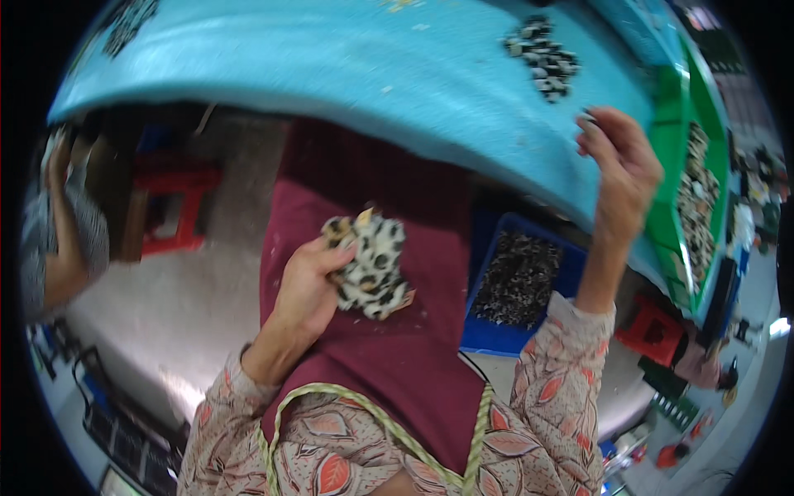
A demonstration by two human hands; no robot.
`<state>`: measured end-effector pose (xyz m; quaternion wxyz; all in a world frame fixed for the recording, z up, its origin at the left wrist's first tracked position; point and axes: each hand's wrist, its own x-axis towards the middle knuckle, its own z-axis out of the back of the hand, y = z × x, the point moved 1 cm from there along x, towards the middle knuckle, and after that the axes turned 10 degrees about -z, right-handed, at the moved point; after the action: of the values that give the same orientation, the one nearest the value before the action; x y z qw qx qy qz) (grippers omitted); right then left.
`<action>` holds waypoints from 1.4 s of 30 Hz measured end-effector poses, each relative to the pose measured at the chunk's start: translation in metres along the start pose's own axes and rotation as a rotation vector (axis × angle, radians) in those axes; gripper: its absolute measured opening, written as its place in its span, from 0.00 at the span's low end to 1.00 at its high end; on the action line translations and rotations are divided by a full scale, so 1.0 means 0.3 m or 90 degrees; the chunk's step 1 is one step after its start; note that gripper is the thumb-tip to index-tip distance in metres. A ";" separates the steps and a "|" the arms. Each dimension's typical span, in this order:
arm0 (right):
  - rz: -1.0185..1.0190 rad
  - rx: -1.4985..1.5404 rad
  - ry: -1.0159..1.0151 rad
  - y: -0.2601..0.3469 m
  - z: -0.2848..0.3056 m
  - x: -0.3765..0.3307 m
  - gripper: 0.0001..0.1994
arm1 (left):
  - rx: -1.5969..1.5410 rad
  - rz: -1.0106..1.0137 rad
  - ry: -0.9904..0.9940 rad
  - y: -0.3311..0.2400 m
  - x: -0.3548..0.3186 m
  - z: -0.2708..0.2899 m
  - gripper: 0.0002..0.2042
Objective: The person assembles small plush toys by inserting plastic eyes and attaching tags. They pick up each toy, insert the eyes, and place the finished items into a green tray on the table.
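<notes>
My left hand (304,281) grips a white plush fabric piece (376,260) with black spots and a few tan bits at its edges. The plush piece hangs over my maroon apron (389,364), with my thumb on top of it. Out to the right, above the edge of the blue-covered table (347,62), my right hand (624,157) is raised with thumb and fingers pinched together. Something small and dark shows at its fingertips, too small to name. Just beyond that hand lies a loose heap of small black-and-white pieces (550,62).
A green tray (666,207) of similar small pieces stands at the right. Below the table is a blue bin (488,335) of dark scraps. Red stools (178,198) stand on the floor. Another person's arm (66,248) shows at the far left.
</notes>
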<state>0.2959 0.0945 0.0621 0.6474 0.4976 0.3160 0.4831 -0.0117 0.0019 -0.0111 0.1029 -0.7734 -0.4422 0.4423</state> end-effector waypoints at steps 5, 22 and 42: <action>-0.150 0.209 0.218 0.049 -0.127 -0.264 0.08 | -0.019 0.005 -0.023 -0.011 -0.014 0.009 0.11; -0.239 0.068 0.383 -0.075 -0.351 -0.485 0.07 | 0.030 0.015 -0.018 0.019 -0.020 -0.004 0.12; -0.122 0.002 0.380 -0.092 -0.342 -0.534 0.07 | 0.618 -0.265 0.139 -0.015 -0.109 -0.015 0.14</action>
<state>0.1598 -0.0224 -0.0069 0.5680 0.3025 0.5382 0.5442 -0.0181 -0.0197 0.0135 0.5795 -0.5741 -0.3178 0.4833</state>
